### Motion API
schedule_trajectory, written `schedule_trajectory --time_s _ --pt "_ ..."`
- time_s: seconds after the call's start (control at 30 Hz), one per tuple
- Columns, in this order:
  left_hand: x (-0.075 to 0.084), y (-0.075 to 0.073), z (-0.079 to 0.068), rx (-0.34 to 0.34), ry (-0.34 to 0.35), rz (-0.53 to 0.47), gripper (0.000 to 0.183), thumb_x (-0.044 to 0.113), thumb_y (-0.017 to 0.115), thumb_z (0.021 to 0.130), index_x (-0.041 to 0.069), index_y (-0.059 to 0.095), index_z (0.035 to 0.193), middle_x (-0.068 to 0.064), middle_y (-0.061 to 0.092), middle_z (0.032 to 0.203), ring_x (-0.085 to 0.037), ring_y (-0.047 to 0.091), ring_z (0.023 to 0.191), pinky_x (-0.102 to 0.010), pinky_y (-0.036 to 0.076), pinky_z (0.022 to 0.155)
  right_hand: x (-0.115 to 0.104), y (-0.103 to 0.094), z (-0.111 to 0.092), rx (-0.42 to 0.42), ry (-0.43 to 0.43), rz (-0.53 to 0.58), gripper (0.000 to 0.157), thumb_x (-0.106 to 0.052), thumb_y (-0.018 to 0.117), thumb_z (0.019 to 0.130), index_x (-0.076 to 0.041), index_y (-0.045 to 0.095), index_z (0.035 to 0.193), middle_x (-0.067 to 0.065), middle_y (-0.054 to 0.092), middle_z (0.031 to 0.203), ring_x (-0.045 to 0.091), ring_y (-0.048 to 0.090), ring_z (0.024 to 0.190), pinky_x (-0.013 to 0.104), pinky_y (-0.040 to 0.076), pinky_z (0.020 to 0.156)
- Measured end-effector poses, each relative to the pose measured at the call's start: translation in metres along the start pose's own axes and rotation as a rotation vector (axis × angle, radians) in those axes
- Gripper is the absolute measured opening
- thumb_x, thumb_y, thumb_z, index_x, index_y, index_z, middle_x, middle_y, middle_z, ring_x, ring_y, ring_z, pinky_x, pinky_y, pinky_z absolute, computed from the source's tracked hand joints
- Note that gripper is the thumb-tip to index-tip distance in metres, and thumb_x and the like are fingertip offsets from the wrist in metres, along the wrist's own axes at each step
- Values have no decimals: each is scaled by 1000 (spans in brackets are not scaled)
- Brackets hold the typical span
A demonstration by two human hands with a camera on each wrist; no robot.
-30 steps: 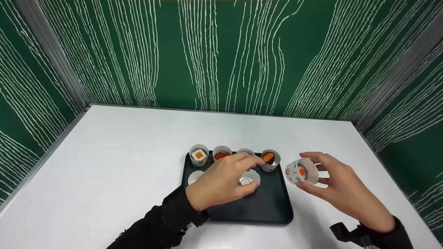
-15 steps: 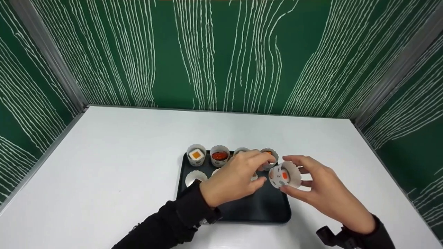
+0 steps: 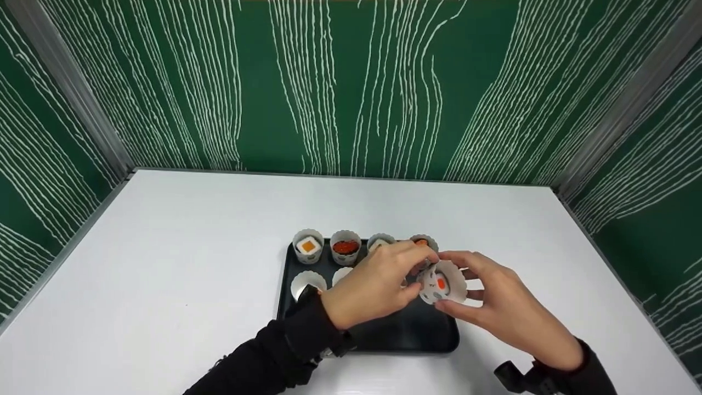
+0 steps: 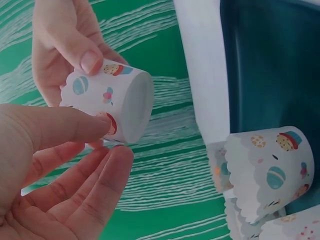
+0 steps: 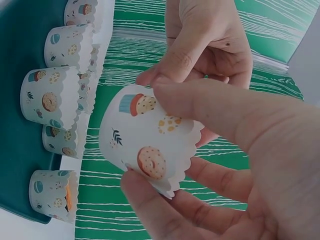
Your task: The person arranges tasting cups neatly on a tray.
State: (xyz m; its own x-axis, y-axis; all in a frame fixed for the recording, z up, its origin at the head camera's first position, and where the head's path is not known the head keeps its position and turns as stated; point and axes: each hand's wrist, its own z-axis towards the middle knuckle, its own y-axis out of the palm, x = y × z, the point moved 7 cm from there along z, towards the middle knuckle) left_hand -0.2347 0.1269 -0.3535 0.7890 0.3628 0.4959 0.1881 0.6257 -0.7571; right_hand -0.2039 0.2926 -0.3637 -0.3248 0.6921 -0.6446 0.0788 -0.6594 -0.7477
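A white paper baking cup (image 3: 457,278), printed with small cakes and doughnuts, is tilted above the tray's right side. Inside lies a small white sushi piece (image 3: 441,282) with an orange-red centre. My right hand (image 3: 502,300) holds this cup from the right, thumb below and fingers round the far side. From the left, my left hand (image 3: 378,282) has its thumb and index finger at the cup. In the left wrist view, the left thumb lies against the cup's wall (image 4: 95,97) and the index fingertip meets the lower edge near its base.
Below is a dark tray (image 3: 408,332) on a white table (image 3: 137,285). Several similar cups stand on it, one with orange-topped white sushi (image 3: 309,246), another with red-topped sushi (image 3: 345,247). My left hand and sleeve hide some cups. Green walls with white streaks (image 3: 258,99) enclose the table.
My right hand has brought its cup leftwards from beside the tray to over it. My left hand has moved slightly right, and its thumb and index finger have come to the cup.
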Motion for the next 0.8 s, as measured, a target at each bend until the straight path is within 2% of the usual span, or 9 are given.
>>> schedule_trajectory --time_s 0.23,0.4,0.67,0.8 --pt "-1 6 1 -21 -13 -35 35 2 75 95 6 69 129 -4 74 116 -15 69 102 -12 50 87 2 1 0 0 -2 11 67 -27 91 88 -17 61 147 2 69 129 24 67 115 32 65 82" --pt "0 10 1 -32 -7 -48 39 0 74 93 4 67 132 -7 74 120 -16 68 102 -9 48 84 3 0 -1 -17 4 13 72 -29 90 88 -16 58 151 4 68 131 26 67 118 34 66 84" --pt "4 14 -3 -35 -6 68 51 7 77 92 2 63 141 -8 69 125 -14 68 106 -15 53 91 4 -1 -1 -45 -14 62 81 -11 92 85 -12 53 156 10 66 136 31 69 119 36 65 89" --pt "0 16 -4 -55 -33 44 59 10 79 91 3 60 147 -8 68 131 -13 67 110 -17 54 95 6 -2 -1 -52 -27 67 78 -1 88 85 -10 54 155 15 64 136 32 72 117 35 65 89"
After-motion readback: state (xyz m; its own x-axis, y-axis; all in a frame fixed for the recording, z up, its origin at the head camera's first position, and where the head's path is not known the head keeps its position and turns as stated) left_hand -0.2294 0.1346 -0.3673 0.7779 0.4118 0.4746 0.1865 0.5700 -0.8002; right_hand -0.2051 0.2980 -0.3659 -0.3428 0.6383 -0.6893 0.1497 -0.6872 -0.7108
